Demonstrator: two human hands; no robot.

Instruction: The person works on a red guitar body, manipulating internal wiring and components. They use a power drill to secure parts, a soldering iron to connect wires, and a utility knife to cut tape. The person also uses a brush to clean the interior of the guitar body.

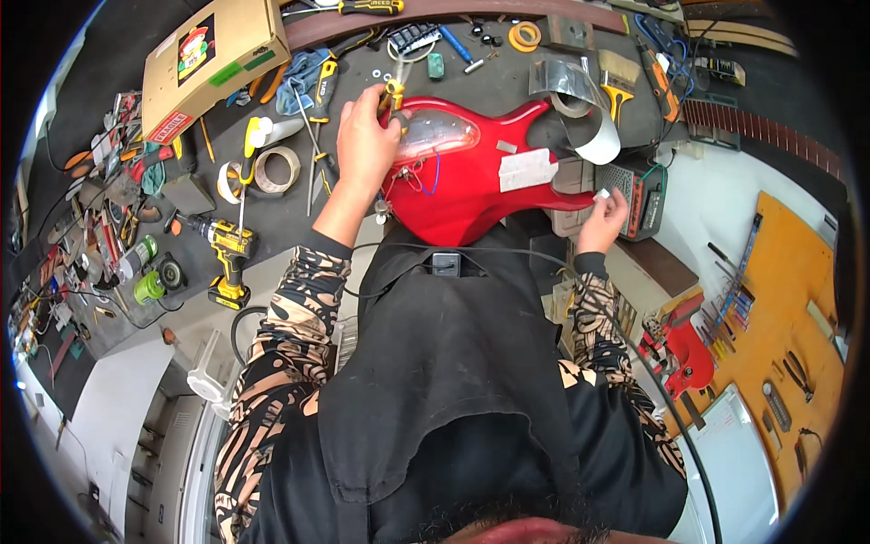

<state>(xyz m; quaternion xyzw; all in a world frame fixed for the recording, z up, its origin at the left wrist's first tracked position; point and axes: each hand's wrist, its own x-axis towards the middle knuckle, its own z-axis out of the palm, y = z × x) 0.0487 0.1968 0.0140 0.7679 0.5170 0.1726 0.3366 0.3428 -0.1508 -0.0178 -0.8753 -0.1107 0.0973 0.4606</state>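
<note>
A glossy red electric guitar body lies across the near edge of the bench, against my apron. It has a cavity with a clear, shiny window-like area, and loose red and blue wires come out near its left side. A white paper label is on its surface. My left hand is closed around a yellow-and-black handled tool at the body's upper left edge; the tool's kind is unclear. Beside the right horn, my right hand pinches a small white piece.
A yellow cordless drill, masking tape rolls and a cardboard box are to the left. Behind the guitar stand a curled metallic sheet and a paintbrush. A black cable runs over my right arm.
</note>
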